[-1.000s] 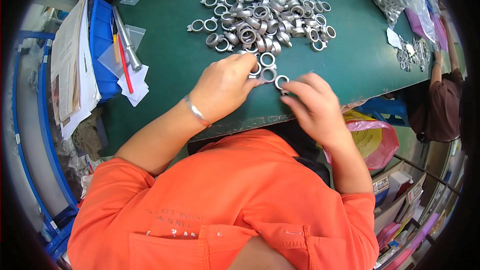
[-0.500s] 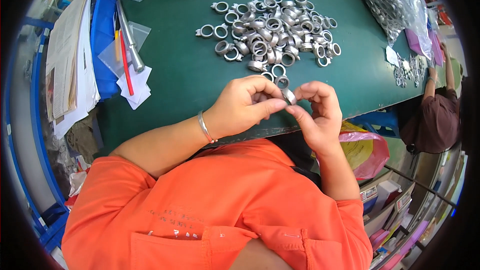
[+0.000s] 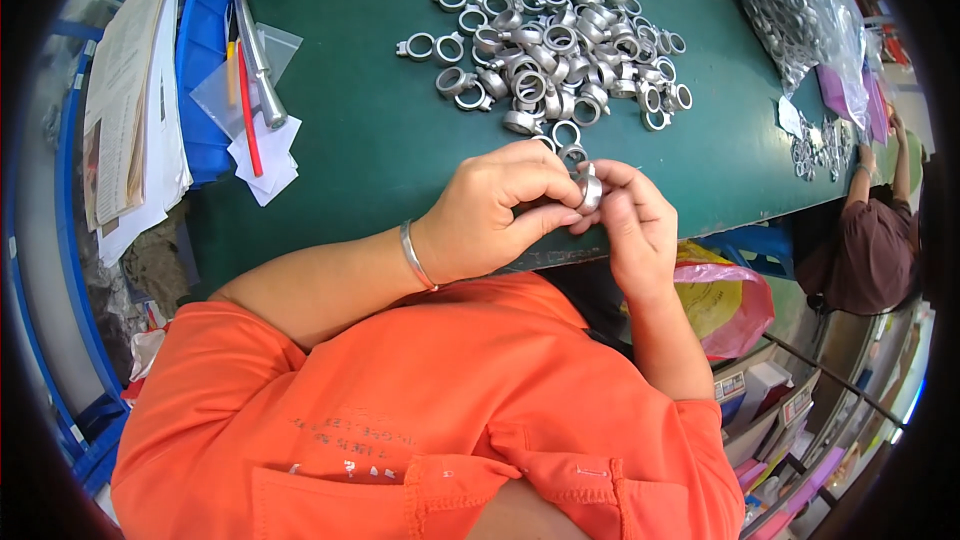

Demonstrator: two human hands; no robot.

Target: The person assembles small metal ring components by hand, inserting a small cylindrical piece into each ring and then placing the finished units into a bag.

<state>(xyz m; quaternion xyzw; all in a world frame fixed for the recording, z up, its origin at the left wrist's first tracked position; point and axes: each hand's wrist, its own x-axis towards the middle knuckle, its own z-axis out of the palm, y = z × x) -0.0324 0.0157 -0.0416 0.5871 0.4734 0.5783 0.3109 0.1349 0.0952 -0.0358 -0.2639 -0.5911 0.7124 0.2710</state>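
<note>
Between my two hands, just above the table's near edge, is a silver metal ring [image 3: 590,192] with a small tab on its rim. My left hand [image 3: 492,198] pinches the ring's left side between thumb and fingers. From the other side my right hand [image 3: 640,220] grips it, thumb in front and fingertips behind. Right behind my fingers a few loose rings lie at the tip of a large pile of silver metal rings [image 3: 560,45] on the green table. Several of these also have small tabs.
To the left are a blue tray [image 3: 205,70], stacked papers [image 3: 130,100], a metal rod [image 3: 258,60] and a red pen [image 3: 248,120]. A clear bag of rings [image 3: 785,10] stands far right. Beyond it sits a person in brown [image 3: 870,250]. A pink bag [image 3: 740,310] hangs below the table edge.
The ring in my fingers has turned, so its outer band and tab now show. My right fingers have closed in around it. The whole view has shifted slightly.
</note>
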